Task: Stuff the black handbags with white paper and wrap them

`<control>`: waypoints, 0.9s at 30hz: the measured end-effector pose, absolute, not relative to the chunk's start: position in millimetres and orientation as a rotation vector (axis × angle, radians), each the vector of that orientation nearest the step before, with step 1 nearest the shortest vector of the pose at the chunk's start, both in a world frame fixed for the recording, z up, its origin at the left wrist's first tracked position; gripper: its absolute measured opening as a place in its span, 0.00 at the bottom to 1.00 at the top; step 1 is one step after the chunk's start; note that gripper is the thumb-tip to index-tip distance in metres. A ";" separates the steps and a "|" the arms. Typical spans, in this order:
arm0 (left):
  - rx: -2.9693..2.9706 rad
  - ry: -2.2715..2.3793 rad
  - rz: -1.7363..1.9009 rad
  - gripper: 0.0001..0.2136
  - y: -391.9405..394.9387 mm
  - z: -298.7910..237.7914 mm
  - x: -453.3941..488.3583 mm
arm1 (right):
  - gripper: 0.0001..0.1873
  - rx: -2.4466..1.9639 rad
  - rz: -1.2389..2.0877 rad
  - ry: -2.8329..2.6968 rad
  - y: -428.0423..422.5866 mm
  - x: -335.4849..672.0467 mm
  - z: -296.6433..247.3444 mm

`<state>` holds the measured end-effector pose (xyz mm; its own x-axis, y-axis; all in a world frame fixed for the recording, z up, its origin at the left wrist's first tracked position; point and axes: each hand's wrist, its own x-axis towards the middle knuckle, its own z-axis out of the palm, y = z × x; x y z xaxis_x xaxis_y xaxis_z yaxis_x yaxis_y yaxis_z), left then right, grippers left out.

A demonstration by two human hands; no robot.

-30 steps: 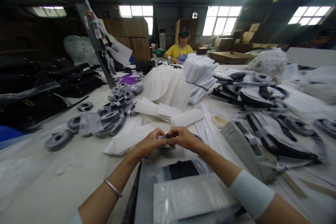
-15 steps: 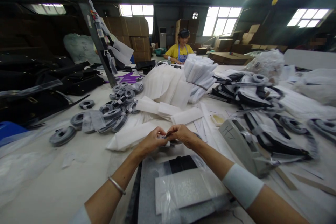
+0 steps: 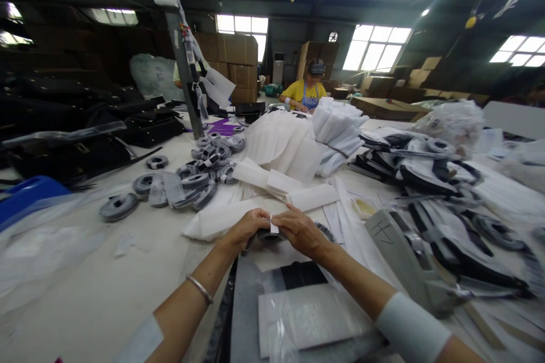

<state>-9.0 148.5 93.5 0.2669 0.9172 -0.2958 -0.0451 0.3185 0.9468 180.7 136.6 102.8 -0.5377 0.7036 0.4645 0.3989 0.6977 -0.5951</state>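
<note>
Between my hands is a coiled grey strap, seen partly, with a short white strip across it. My left hand is closed round the coil's left side, thumb and fingers at its top edge. From the right, my right hand grips the coil, its fingers pressed against the white strip. Palms and the coil's underside are hidden. Just below my hands lies a grey and black flat item with a white foam sheet and clear plastic on it.
Several coiled grey straps are heaped to the left. White foam sheets are piled ahead. A grey tape dispenser stands to the right, near padded black-and-white straps. Across the table sits a person in yellow.
My fingers have moved from pinching at the top to lying along the coil, and the white strip now shows across it. The head view has turned slightly left and up.
</note>
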 end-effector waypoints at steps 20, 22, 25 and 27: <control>0.873 1.043 0.766 0.09 173.7 84.6 -19.1 | 0.12 -1.117 1.151 -2.004 177.5 168.4 111.4; 0.858 1.067 0.795 0.09 176.4 83.4 -17.1 | 0.14 -1.096 1.210 -2.037 184.2 172.9 114.9; 0.828 1.081 0.826 0.08 179.5 82.9 -14.5 | 0.23 -1.058 1.140 -2.138 184.3 174.8 117.5; 0.802 1.074 0.838 0.07 180.9 83.3 -13.5 | 0.26 -1.048 0.972 -2.176 180.1 172.2 115.5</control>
<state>-13.5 180.9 83.3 0.2503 0.8780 -0.4079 -0.1823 0.4565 0.8708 172.2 180.1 115.5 -0.5577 0.8166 0.1487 0.4342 0.4397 -0.7863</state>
